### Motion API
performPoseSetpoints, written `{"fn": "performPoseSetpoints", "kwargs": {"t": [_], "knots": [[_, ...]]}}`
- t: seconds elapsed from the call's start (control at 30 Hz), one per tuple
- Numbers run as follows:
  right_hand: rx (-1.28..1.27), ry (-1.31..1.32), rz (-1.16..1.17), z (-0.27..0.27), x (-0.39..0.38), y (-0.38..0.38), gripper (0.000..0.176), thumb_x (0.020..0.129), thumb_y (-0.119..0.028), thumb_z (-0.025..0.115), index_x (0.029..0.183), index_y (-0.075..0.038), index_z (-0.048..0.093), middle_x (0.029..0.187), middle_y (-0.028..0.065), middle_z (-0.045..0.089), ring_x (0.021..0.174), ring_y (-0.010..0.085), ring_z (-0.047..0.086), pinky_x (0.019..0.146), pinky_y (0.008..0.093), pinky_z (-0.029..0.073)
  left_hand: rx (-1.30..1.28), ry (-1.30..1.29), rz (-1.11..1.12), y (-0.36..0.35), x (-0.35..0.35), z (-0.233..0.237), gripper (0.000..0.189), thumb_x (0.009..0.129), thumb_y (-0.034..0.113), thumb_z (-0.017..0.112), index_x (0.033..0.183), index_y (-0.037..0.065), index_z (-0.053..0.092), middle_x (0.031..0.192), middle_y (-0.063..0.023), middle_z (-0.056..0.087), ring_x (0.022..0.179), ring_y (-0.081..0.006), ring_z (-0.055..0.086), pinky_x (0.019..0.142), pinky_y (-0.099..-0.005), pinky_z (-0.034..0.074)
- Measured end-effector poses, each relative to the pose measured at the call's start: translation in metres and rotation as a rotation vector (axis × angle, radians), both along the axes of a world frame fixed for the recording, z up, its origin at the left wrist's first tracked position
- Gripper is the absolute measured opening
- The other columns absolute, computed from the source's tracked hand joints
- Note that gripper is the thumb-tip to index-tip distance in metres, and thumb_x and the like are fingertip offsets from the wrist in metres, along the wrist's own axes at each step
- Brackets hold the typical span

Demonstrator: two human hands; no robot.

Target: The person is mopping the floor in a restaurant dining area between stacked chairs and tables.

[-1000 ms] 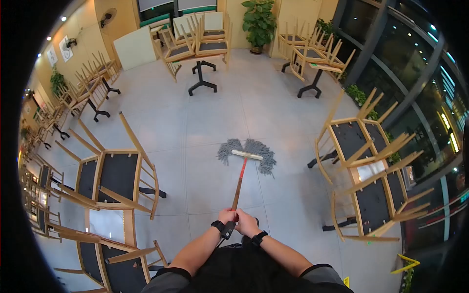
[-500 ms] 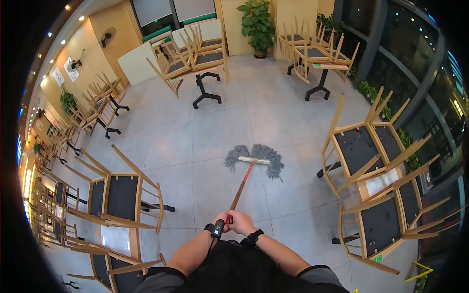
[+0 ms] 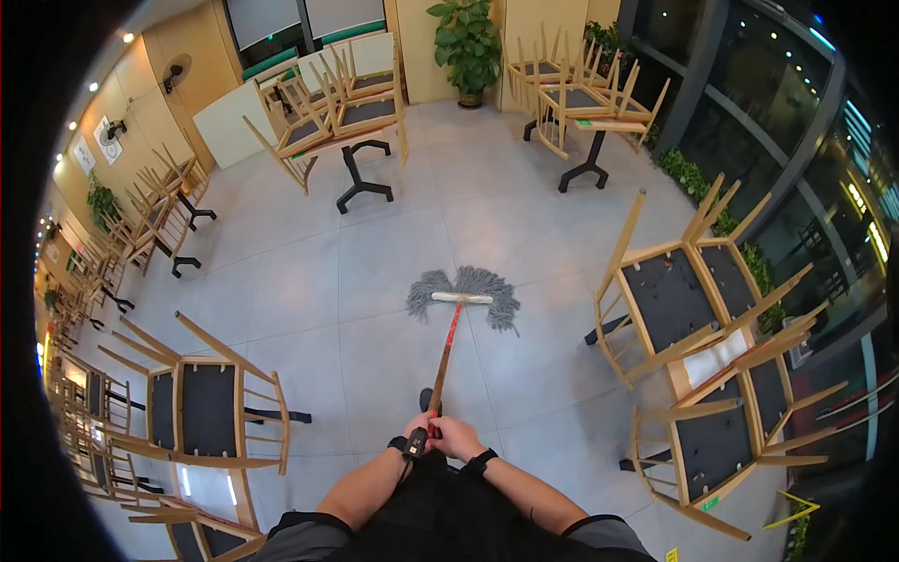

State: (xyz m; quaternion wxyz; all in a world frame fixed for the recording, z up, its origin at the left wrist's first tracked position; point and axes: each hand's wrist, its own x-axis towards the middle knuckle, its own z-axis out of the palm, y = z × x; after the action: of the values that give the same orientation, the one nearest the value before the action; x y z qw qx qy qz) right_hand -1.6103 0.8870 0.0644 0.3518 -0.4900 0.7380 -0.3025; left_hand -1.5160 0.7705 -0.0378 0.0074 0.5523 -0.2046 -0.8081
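A mop with a red and brown handle reaches forward from my body, its grey string head spread flat on the tiled floor around a pale crossbar. Both hands are wrapped round the upper end of the handle, close together. My left hand has a black band and a small device at the wrist. Touching it, my right hand wears a black watch. A dark shoe tip shows beside the handle.
Upturned chairs rest on a table at the left and on tables at the right. More stacked tables stand ahead, their black legs on the floor. A potted plant is at the back wall; windows line the right.
The surrounding tables and chairs have shifted left in view. The mop head appears slightly left and higher, and a shoe tip now shows. Both hands keep their hold on the handle.
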Motion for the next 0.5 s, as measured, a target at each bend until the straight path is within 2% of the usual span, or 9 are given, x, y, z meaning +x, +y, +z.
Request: {"fn": "performPoseSetpoints", "kwargs": {"t": [0.03,0.17,0.23,0.27,0.37,0.43,0.5], "knots": [[0.006,-0.017,0.019,-0.003,0.004,-0.001,0.021,0.075,-0.022,0.072,0.089,-0.010,0.062,0.084,0.0088,0.064,0.083,0.0292,0.063,0.069,0.0408,0.050,-0.001,0.000,0.000,0.001,0.008,-0.009,0.026,0.098,0.031,0.048,0.085,0.011,0.056,0.071,-0.0077,0.063,0.061,-0.0218,0.063,0.053,-0.0369,0.053],[0.057,0.012,0.010,-0.006,-0.040,-0.032,0.024,0.075,-0.024,0.072,0.092,-0.011,0.061,0.086,0.0092,0.066,0.084,0.0293,0.064,0.071,0.0406,0.050,0.040,0.064,0.104,-0.035,-0.050,-0.060,0.026,0.098,0.030,0.047,0.085,0.009,0.056,0.072,-0.0102,0.063,0.063,-0.0243,0.063,0.055,-0.0401,0.054],[0.044,-0.020,0.023,-0.019,-0.047,-0.049,0.024,0.076,-0.024,0.072,0.092,-0.011,0.061,0.087,0.0095,0.067,0.085,0.0297,0.064,0.071,0.0406,0.050,0.037,0.051,-0.019,-0.050,-0.053,-0.072,0.026,0.098,0.030,0.045,0.086,0.009,0.055,0.073,-0.0113,0.063,0.064,-0.0247,0.063,0.056,-0.0411,0.054],[0.048,0.009,0.027,-0.018,-0.066,-0.059,0.024,0.076,-0.024,0.072,0.092,-0.010,0.061,0.087,0.0096,0.067,0.085,0.0299,0.064,0.071,0.0405,0.050,-0.030,-0.042,0.013,-0.047,-0.081,0.002,0.026,0.098,0.030,0.043,0.087,0.009,0.055,0.075,-0.0117,0.064,0.066,-0.0252,0.063,0.056,-0.0413,0.054],[0.077,0.028,0.033,-0.011,-0.088,-0.087,0.025,0.075,-0.023,0.074,0.093,-0.010,0.062,0.087,0.0088,0.068,0.084,0.0284,0.065,0.072,0.0389,0.051,0.018,0.098,-0.062,-0.079,-0.096,-0.043,0.026,0.096,0.029,0.045,0.084,0.009,0.055,0.075,-0.0109,0.064,0.067,-0.0243,0.062,0.053,-0.0401,0.052],[0.103,0.025,0.037,-0.007,-0.094,-0.101,0.027,0.074,-0.022,0.076,0.094,-0.010,0.063,0.088,0.0080,0.068,0.083,0.0267,0.065,0.072,0.0375,0.051,0.041,0.097,0.010,-0.085,-0.106,-0.042,0.025,0.095,0.029,0.046,0.083,0.009,0.055,0.075,-0.0106,0.063,0.065,-0.0240,0.061,0.052,-0.0389,0.049],[0.084,0.012,0.050,0.006,-0.112,-0.127,0.026,0.074,-0.025,0.075,0.090,-0.009,0.062,0.086,0.0109,0.067,0.084,0.0305,0.064,0.073,0.0395,0.050,-0.165,-0.047,0.029,-0.103,-0.130,-0.041,0.024,0.095,0.029,0.047,0.084,0.010,0.055,0.073,-0.0102,0.062,0.063,-0.0238,0.059,0.051,-0.0384,0.047]]}}
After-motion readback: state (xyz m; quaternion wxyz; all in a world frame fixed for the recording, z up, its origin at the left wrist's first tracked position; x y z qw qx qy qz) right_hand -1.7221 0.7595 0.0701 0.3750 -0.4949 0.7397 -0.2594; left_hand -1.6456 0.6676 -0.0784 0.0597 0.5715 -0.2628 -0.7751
